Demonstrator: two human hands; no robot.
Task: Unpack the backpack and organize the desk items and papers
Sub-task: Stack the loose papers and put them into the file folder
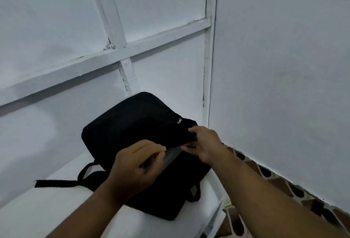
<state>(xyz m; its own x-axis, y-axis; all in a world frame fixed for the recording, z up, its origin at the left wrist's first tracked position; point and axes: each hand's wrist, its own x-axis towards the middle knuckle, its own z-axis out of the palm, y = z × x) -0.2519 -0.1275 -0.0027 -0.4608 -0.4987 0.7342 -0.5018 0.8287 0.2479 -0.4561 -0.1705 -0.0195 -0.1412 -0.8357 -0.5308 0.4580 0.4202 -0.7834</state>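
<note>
A black backpack (132, 124) lies flat on a white desk (56, 209) in the corner of the room. My right hand (205, 144) pinches the upper flap of the backpack at its opening and lifts it. My left hand (140, 165) sits at the opening with curled fingers and grips the edge of a pale grey sheet or folder (171, 155) that shows in the gap. The rest of the bag's contents are hidden.
White walls with raised strips (113, 52) close in behind and to the right. The backpack's straps (56, 183) trail left across the desk. Right of the desk edge, a brown patterned tile floor (274, 181) shows.
</note>
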